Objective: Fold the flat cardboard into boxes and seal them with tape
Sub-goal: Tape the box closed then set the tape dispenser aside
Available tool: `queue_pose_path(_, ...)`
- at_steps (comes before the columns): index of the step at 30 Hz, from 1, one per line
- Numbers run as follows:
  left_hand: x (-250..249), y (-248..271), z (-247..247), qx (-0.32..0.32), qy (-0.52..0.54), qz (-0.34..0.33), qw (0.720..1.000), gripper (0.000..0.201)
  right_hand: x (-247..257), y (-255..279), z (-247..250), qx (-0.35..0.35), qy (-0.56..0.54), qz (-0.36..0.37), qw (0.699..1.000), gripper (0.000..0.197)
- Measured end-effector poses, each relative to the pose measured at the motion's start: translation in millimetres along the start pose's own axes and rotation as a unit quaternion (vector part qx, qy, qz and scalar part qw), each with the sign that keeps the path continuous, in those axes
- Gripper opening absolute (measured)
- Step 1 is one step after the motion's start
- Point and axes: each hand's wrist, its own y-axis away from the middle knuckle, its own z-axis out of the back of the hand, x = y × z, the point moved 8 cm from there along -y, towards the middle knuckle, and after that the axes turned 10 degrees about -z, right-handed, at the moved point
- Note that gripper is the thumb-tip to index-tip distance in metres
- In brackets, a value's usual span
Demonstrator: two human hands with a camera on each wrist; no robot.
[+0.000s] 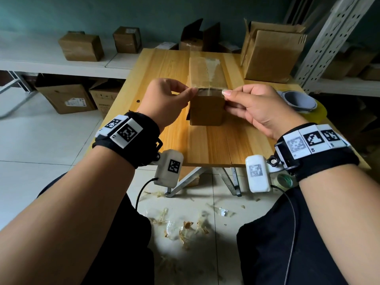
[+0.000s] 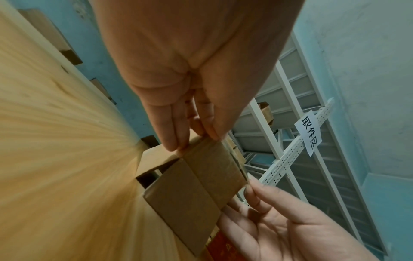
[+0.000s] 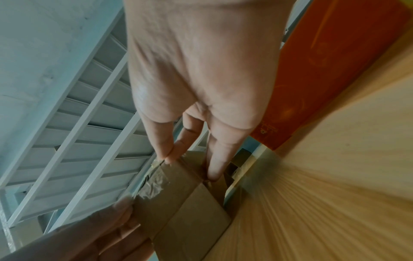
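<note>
The left hand (image 1: pixel 164 99) and the right hand (image 1: pixel 253 105) are held at the near top edge of the small cardboard box (image 1: pixel 206 110) — one at each corner. A strip of clear tape (image 1: pixel 211 66) is pinched between thumb and forefinger by each hand, the other fingers being curled against the box's sides. The box is stood near the middle of the wooden desk (image 1: pixel 164 66), which serves as landmark here. A larger open carton (image 1: pixel 269 54) is set at the desk's far right corner. A tape roll (image 1: pixel 298 99) is laid at the desk's right edge — just beyond the right hand.
</note>
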Motion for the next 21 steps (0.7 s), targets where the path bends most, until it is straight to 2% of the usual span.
queue_pose_path(5,6.1,-1.7,-7.5,0.031,-0.061,0.005,0.998,0.021,-8.8,-5.7,0.0,-0.009,0.086,0.001,0.996,0.009)
queue_pose_path(9,7.8,-3.2,-7.8,0.026,-0.064,0.004,0.998,0.02,-10.2,-9.0,1.6,-0.007,0.09,0.013,0.996,0.01)
queue_pose_path(15,21.1,-5.1,-16.2,0.049,-0.043,0.048,0.997,0.013,-19.6,-14.4,2.7,0.0,0.124,-0.031,0.992,0.008)
queue_pose_path(18,25.3,-6.6,-17.8,0.043,-0.005,0.069,0.997,0.011,-20.0,-16.1,3.6,0.006,0.13,-0.031,0.991,0.009)
queue_pose_path(21,30.5,-7.6,-17.4,0.042,0.027,0.081,0.995,0.011,-17.8,-16.9,5.2,0.006,0.187,-0.01,0.982,0.01)
